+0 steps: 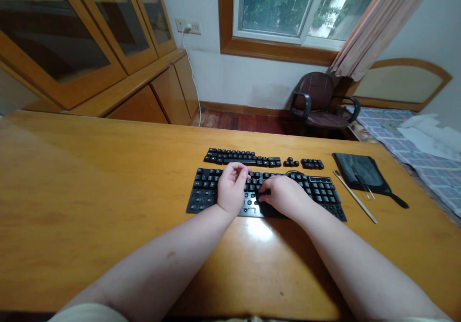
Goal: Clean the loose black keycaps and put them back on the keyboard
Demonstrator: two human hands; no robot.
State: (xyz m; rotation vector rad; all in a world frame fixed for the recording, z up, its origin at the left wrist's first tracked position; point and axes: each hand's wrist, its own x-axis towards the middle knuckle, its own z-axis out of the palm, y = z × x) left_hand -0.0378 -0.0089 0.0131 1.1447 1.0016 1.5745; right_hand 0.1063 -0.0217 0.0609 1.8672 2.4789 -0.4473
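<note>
Resting on a black keyboard [324, 194] near the desk's front edge, both hands meet at its middle keys. The left hand [232, 187] has its fingertips curled together and the right hand [284, 194] lies palm down. Whether either pinches a key I cannot tell. The board looks light, thin and stiff, best gripped at its short ends. Just beyond it, loose keycaps [243, 157] lie in rows and would scatter easily. Bare desk [90, 192] spreads left; a thin stick [355, 197] and black pouch [360, 170] crowd the right.

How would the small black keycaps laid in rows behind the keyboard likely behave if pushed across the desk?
The keycaps look small and separate, so they are probably light and easily scattered. The desk is glossy, so they may slide readily. Their squat shape suggests they would hardly roll.
</note>
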